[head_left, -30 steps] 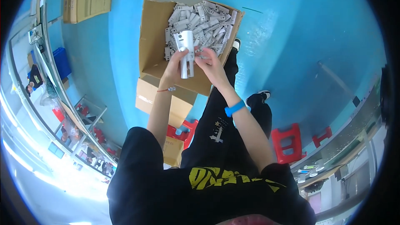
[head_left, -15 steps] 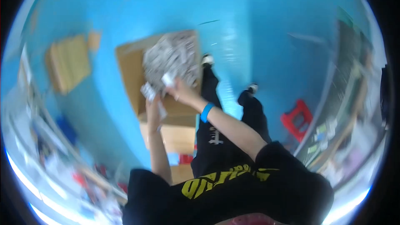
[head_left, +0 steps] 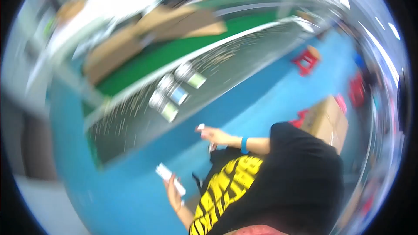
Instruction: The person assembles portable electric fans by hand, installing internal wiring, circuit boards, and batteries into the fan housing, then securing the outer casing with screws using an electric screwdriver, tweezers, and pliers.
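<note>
1. While much of the view is smeared by motion, the left hand [head_left: 174, 195] shows curled round a long white piece [head_left: 163, 172], fingers across its middle and thumb side hard to read; one end juts past the fingertips, the other toward the wrist.
2. Judging by its slim shape and the easy one-handed hold, this piece is probably light and stiff, likely a hard plastic; its face looks smooth, so it may slip in a loose grip, and thin edges could chip if dropped. Its long sides near mid-length seem the best place to take hold, with little squeezing.
3. Ahead and to the right of the left hand, well apart from it, the right hand [head_left: 214, 135] pinches a small white item [head_left: 200, 127] at its fingertips; blur hides its form. It too looks light, small enough to want a fingertip hold on its sides. A blue band [head_left: 244, 145] circles that wrist.
4. To the right of the right hand, past the upper arm, stands a brown carton [head_left: 328, 124].
5. Beyond both hands runs a dark belt [head_left: 230, 72], bearing three pale pieces [head_left: 173, 89] side by side, ends tinted green or blue; neither hand touches them.
6. Farther from the hands, across the belt, brown cardboard [head_left: 115, 52] rests over a green surface [head_left: 139, 69].
</note>
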Demonstrator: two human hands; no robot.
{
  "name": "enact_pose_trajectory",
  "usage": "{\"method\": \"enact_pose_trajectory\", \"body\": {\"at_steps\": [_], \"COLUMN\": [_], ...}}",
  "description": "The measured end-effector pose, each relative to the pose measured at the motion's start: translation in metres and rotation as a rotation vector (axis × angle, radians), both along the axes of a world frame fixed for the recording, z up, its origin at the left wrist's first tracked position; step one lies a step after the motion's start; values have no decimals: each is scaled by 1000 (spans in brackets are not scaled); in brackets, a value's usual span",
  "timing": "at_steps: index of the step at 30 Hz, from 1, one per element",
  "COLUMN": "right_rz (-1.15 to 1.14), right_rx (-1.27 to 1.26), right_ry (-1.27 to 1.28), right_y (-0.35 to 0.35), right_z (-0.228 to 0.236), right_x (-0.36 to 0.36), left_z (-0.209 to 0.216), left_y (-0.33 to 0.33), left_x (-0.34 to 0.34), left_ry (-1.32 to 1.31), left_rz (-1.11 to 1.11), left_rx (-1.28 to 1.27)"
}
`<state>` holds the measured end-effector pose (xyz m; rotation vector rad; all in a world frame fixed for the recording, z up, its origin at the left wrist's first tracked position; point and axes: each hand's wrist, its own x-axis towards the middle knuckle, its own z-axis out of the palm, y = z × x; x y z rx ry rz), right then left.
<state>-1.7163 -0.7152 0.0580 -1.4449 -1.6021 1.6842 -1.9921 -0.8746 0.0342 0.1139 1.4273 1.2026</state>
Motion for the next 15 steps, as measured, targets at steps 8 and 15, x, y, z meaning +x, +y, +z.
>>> {"method": "enact_pose_trajectory", "body": {"at_steps": [8, 15], "right_rz": [-509, -686], "right_rx": [-381, -209], "right_ry": [510, 693], "right_y": [5, 5], "right_z": [17, 62], "right_x": [114, 99], "left_z": [-37, -5], "left_y": [225, 316], "left_x": [-44, -35], "left_ry": [364, 273], "left_rz": [-321, -279], "left_rx": [111, 83]}}
